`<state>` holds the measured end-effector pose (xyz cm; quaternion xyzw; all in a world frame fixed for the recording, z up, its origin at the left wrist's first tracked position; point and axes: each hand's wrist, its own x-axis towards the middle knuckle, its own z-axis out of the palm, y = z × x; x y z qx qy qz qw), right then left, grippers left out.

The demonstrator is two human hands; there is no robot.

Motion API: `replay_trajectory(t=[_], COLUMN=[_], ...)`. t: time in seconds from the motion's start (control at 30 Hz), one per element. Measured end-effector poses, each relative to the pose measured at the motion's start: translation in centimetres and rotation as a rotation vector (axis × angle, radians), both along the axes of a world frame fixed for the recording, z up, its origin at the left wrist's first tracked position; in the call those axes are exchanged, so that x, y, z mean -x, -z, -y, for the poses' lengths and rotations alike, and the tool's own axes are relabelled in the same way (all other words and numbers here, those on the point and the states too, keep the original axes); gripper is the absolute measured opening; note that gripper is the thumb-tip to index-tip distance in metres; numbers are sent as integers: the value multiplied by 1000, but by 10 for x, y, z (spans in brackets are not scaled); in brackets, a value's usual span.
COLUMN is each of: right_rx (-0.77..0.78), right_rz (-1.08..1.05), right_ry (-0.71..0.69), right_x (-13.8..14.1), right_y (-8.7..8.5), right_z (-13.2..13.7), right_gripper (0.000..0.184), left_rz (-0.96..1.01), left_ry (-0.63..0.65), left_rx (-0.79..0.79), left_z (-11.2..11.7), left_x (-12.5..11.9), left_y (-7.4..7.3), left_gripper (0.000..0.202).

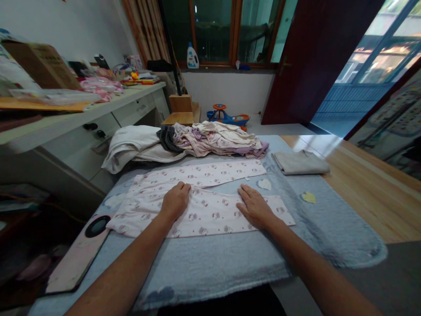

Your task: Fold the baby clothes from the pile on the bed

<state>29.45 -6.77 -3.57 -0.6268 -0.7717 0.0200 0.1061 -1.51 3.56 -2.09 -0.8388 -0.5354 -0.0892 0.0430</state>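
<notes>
A pair of pale pink children's trousers (204, 216) with a small red cartoon print lies spread on a blue quilted cover (223, 259). Its waist is at the left and its two legs point right, a little apart. My left hand (176, 201) is closed on the fabric near where the legs meet, its fingers curled. Lying flat on the lower end of the nearer leg, my right hand (255, 207) has its fingers stretched out.
Behind the trousers is a heap of clothes (213, 138), with a white garment (134, 142) at its left. A folded grey garment (300, 162) lies at the right. A pink phone-shaped object (79, 254) rests front left, below a cluttered desk (108, 109).
</notes>
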Motion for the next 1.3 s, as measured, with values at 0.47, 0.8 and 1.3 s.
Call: replay_trajectory(t=[0.47,0.8,1.3], right_rx=[-174,-86,-43], right_rz=[25,40,-172], right_ry=[-73,-111,-441], right_x=[11,34,116], right_y=[2,-12,-12], right_z=[5,4,-28], right_gripper=[42,34,34], left_rz=[19,63,75], left_ry=[232,156,109], left_rx=[107,104,82], left_z=[47,51,60], left_x=[43,48,82], left_y=[16,16,19], left_gripper=[52,47,45])
